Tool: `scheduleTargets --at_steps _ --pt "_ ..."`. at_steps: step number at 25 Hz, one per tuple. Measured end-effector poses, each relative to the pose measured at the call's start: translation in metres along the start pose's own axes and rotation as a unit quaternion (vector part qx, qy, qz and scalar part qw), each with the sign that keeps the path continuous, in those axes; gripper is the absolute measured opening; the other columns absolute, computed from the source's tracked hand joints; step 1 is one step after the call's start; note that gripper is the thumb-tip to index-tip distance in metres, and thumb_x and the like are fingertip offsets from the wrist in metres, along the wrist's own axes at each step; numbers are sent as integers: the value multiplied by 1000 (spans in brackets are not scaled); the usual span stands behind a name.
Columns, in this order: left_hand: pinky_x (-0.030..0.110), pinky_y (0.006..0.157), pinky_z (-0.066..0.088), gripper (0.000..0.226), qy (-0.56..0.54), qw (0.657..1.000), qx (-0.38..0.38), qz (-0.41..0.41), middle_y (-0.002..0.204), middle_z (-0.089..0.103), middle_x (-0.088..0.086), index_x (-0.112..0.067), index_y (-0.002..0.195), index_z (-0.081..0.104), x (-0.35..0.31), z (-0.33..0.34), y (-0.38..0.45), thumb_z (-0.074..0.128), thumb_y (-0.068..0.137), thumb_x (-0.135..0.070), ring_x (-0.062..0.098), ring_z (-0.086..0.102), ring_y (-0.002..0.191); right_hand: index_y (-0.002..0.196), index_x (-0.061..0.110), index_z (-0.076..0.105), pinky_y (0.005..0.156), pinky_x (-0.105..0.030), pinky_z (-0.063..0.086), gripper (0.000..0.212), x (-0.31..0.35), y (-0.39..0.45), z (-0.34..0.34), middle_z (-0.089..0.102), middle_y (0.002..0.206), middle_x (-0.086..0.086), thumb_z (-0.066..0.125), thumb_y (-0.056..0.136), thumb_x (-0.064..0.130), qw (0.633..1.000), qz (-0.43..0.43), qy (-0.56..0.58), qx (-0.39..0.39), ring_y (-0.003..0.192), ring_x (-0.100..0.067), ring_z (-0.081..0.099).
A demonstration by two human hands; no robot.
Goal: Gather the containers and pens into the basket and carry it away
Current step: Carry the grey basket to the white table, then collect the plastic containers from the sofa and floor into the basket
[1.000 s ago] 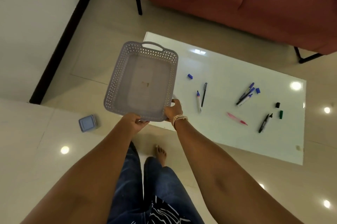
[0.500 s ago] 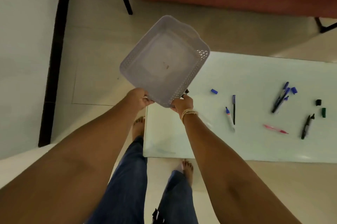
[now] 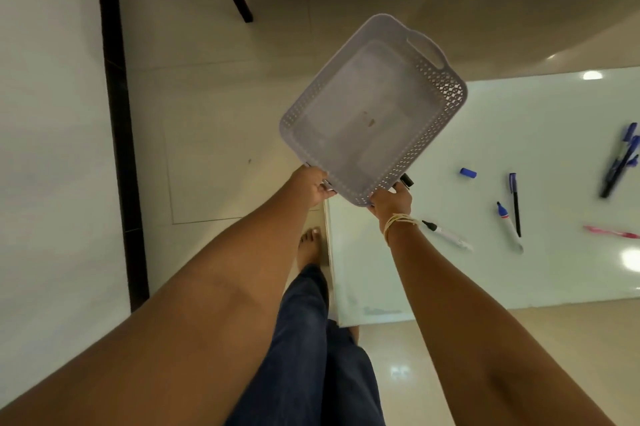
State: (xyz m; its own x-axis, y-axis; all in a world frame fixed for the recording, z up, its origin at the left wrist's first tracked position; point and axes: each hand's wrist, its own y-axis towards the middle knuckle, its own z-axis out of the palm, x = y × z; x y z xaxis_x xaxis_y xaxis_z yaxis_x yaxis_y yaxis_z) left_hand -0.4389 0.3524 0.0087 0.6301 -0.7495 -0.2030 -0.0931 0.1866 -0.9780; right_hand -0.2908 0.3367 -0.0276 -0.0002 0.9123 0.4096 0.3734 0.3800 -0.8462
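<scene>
You hold the grey perforated plastic basket [image 3: 370, 113] by its near rim, your left hand [image 3: 311, 184] curled closed around the left corner and your right hand [image 3: 391, 202] closed on the right corner, a string bracelet [image 3: 398, 221] at that wrist. The basket is empty, tilted with its open side towards you, and it hangs in the air above the near left corner of the white glossy low table [image 3: 519, 273], not yet resting on anything. The pens lie loose on the tabletop to your right: a white marker with a black tip [image 3: 446, 235] just beside your right wrist, a white marker with a blue tip [image 3: 509, 224], a thin dark pen [image 3: 515, 203] beside it, a small blue cap [image 3: 468, 173], a pink pen [image 3: 611, 232], and a cluster of blue pens [image 3: 621, 162] at the far right edge. No containers are in view. The sensible step now seems to be setting the basket down, so level it first, base downward, and lower it onto the bare stretch of table near the corner, clear of the nearest marker so you do not trap or roll it. Keep both hands on the rim until the base sits flat, since the glossy surface likely lets light plastic slide. Place it within easy reach of the pens.
</scene>
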Motion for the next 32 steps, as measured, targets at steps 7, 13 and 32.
scheduleTargets --at_steps 7,13,32 --pt "51 98 49 44 84 996 -20 -20 122 58 21 1 133 51 13 0 -1 51 90 13 33 58 112 135 7 46 98 -47 52 51 -10 -13 -12 58 130 -19 57 85 4 998 12 -58 3 112 -37 62" --pt "41 101 49 50 263 961 -76 49 136 51 15 -3 141 39 30 -5 -61 52 95 -17 30 54 122 138 2 31 99 -40 43 54 -1 -73 -30 37 140 -22 52 90 13 958 -72 -267 -79 123 -40 49" --pt "36 89 46 60 595 762 -97 234 138 46 18 -7 148 24 -194 -93 -62 46 92 -12 33 52 121 129 -1 48 102 -41 46 45 134 -134 152 51 130 -20 52 84 5 891 -234 -389 10 120 -37 52"
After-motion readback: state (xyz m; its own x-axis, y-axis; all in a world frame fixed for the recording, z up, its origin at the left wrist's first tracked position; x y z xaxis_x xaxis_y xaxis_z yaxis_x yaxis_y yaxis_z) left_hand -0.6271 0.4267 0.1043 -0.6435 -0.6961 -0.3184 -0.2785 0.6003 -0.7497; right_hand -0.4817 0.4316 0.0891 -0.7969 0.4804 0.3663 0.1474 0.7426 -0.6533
